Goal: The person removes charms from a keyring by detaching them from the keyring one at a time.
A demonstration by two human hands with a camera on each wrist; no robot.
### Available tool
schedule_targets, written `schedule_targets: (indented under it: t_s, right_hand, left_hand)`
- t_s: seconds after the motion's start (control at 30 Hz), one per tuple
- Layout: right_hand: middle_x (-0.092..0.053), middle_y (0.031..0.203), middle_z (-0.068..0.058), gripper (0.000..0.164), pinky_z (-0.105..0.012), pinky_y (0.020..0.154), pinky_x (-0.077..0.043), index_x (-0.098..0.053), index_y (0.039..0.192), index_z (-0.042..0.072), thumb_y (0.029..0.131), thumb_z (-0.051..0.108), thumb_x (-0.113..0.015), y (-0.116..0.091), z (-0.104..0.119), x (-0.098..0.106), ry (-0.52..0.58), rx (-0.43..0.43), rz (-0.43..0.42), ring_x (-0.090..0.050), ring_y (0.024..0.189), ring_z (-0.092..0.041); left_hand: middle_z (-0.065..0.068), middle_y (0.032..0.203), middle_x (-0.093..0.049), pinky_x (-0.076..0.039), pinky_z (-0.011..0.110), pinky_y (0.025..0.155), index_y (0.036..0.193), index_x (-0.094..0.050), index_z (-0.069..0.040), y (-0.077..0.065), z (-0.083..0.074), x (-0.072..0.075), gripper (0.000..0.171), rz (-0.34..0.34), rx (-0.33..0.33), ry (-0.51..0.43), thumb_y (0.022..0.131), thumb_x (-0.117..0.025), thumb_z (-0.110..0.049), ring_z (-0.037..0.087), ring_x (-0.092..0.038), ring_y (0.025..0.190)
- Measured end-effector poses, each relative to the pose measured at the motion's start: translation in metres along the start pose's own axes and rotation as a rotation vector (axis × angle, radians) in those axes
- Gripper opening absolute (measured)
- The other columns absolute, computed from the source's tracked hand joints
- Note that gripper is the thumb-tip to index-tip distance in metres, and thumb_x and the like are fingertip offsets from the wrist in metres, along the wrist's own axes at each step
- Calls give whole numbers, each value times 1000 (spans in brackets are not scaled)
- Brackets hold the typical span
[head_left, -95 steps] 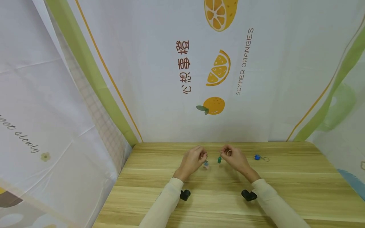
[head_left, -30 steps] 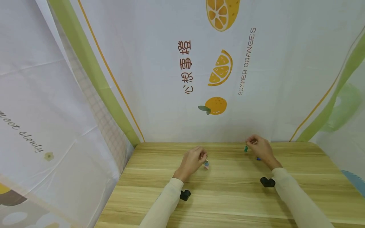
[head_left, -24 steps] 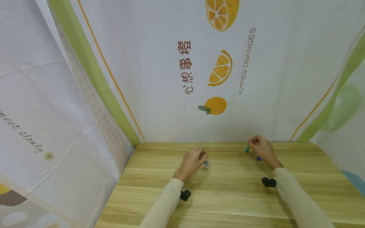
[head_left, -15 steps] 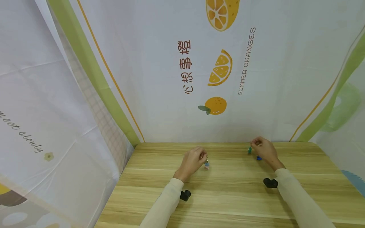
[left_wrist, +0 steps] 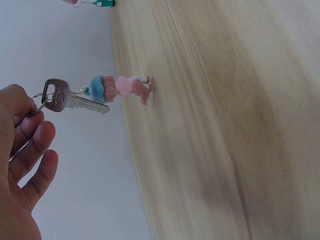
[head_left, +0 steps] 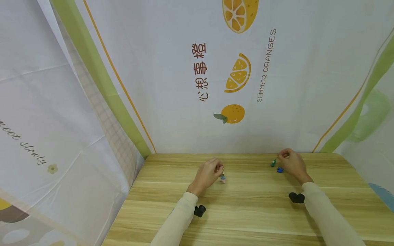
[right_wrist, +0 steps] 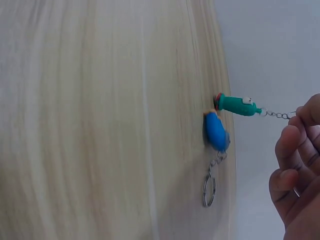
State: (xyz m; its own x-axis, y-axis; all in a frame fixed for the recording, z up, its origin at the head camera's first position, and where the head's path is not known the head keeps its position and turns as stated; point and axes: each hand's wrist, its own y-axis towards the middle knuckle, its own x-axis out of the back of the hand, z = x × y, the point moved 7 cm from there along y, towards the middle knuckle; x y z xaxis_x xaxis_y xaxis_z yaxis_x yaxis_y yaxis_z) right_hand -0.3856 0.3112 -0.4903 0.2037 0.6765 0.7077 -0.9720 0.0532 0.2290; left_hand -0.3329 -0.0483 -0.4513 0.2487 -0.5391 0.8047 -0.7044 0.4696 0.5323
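Green charm [right_wrist: 237,105], below pinching right grip [head_left: 293,164]

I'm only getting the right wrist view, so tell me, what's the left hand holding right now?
Observer: The left hand pinches a metal ring.
Operator: What hangs from there?
Observer: A key, alongside a small figure with a blue cap and pink body.
Operator: Is that hand near the blue keychain I can see?
Observer: No; in the head view that hand is well to the left of it.
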Motion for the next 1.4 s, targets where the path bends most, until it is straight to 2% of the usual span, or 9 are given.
schedule_targets:
  t_s: [0.23,0.6,0.77,0.9,1.07,1.3,1.4]
  right_hand:
    - [-71,107,-23,34,-30,65,-47,-66,117,-3,108,28,-58,0,-12,7,-28,-16,-17,-67,85,-27]
    - [-71,111,-25,35,-31,69,-45,-66,118,-4,107,28,-57,-5,-35,10,-36,-91,-12,-68,94,-36]
    - [-72,112,-25,34,-30,69,-45,-66,118,-3,106,28,-56,-9,-41,10,-38,-124,-13,-68,94,-35]
    - [-72,114,-25,35,-33,70,-45,-66,118,-2,106,29,-54,-13,-47,12,-36,-162,-15,-69,95,-35]
    - [-69,118,-29,39,-39,73,-47,-63,121,-4,107,30,-51,-18,-56,14,-45,-212,-4,-67,102,-42]
    - [-69,116,-31,43,-34,65,-48,-62,120,-7,108,32,-50,-23,-63,15,-64,-256,17,-68,96,-40]
    - [-69,117,-32,45,-37,65,-51,-62,122,-8,108,33,-50,-24,-65,15,-69,-268,24,-68,95,-41]
  left_hand:
    - [-3,88,-69,-40,12,59,100,-72,-13,0,0,1,7,0,3,-6,105,-68,-14,3,-56,70]
    - [-3,89,-69,-42,13,60,101,-72,-14,1,-1,1,7,8,13,-13,105,-68,-15,4,-56,70]
    - [-3,89,-69,-42,13,60,101,-73,-13,2,-2,1,7,13,12,-20,105,-68,-14,3,-56,71]
    - [-3,89,-69,-42,12,60,101,-73,-12,3,-3,0,7,19,13,-18,105,-68,-13,3,-56,71]
    - [-3,89,-69,-42,13,61,101,-73,-12,2,-1,-1,8,21,26,-22,106,-67,-14,4,-56,72]
    - [-3,90,-71,-43,12,61,101,-74,-13,2,0,-1,7,16,22,-12,105,-68,-14,4,-58,72]
    - [-3,91,-71,-45,12,62,101,-74,-12,2,0,0,7,13,26,-7,105,-68,-15,5,-60,73]
